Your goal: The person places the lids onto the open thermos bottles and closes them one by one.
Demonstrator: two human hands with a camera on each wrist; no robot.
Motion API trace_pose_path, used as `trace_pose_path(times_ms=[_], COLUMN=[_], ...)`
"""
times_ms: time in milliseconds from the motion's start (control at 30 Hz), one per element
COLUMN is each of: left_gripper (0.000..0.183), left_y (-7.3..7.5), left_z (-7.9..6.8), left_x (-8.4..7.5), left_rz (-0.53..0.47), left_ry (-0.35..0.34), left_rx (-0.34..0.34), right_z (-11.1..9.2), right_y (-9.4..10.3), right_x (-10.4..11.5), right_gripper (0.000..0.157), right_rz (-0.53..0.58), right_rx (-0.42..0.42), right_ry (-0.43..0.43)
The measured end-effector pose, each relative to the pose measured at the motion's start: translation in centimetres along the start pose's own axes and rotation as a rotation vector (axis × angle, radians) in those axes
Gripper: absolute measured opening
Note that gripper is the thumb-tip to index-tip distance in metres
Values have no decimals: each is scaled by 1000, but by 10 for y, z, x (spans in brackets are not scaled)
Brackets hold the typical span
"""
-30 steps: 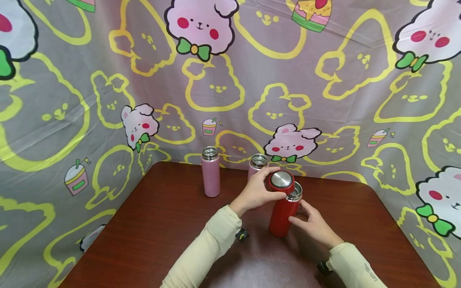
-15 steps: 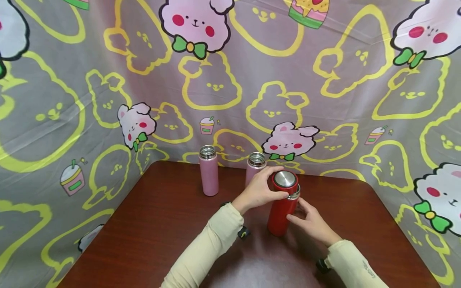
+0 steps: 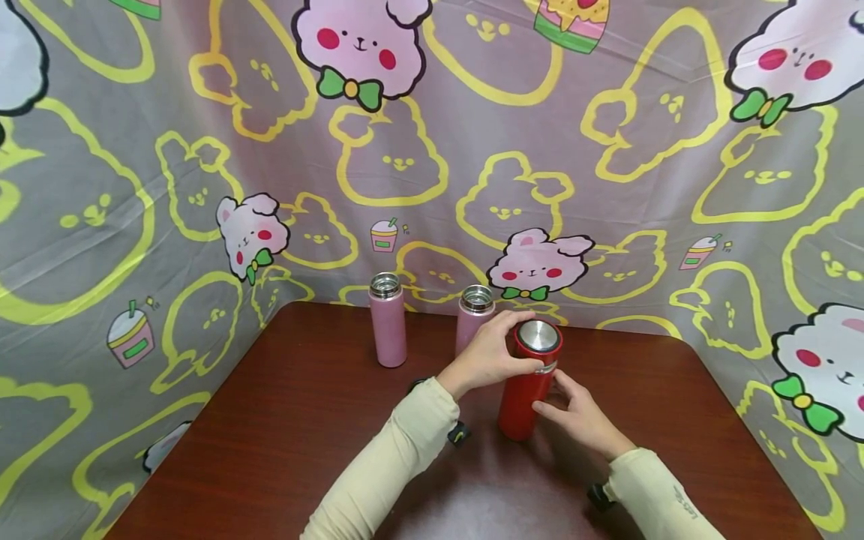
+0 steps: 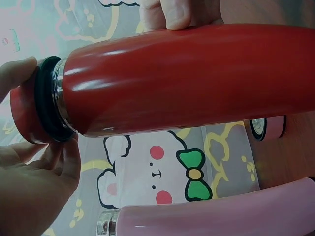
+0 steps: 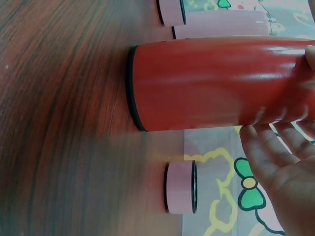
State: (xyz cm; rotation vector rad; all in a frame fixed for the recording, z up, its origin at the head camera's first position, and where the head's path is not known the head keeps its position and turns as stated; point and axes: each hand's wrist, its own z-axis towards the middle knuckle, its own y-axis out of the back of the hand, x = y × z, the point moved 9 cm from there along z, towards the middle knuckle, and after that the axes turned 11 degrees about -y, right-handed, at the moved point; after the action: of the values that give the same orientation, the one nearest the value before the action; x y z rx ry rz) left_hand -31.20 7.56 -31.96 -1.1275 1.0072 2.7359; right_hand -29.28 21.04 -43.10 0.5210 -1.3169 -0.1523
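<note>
A red thermos stands upright on the table, its steel neck showing as a thin band in the head view. My left hand grips the red lid by its sides, right over the bottle's mouth. The left wrist view shows that lid with its dark ring set slightly askew against the neck. Thumb and fingers of my right hand hold the thermos body from the right, below the neck; fingertips touch the red wall in the right wrist view.
Two lidless pink thermoses stand behind: one at the back left, another partly hidden by my left hand. Pink lids lie on the table, one beyond the red thermos, another near a pink bottle. A patterned curtain encloses the table.
My left hand has brought the red lid from tilted and off to the left onto the bottle's mouth, covering the opening. My right hand keeps its hold on the body.
</note>
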Motion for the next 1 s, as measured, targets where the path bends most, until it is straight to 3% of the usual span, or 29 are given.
trace_pose_path(times_ms=[300,600,900,1000], left_gripper=[69,69,70,70], left_y=[-4,-9,-13,-13], left_z=[2,-1,-6,-6], left_x=[3,10,13,13], left_rz=[30,12,-44,-41], left_ry=[3,22,14,2], left_rx=[13,22,43,22], right_z=[0,-8,-9,-8], right_y=[0,-1,-2,-2], right_x=[2,31,32,30], right_gripper=[52,48,48,49], right_rz=[-17,-43,-18,-19], right_rx=[3,6,9,9], right_ry=[-19,-21,-5,-9])
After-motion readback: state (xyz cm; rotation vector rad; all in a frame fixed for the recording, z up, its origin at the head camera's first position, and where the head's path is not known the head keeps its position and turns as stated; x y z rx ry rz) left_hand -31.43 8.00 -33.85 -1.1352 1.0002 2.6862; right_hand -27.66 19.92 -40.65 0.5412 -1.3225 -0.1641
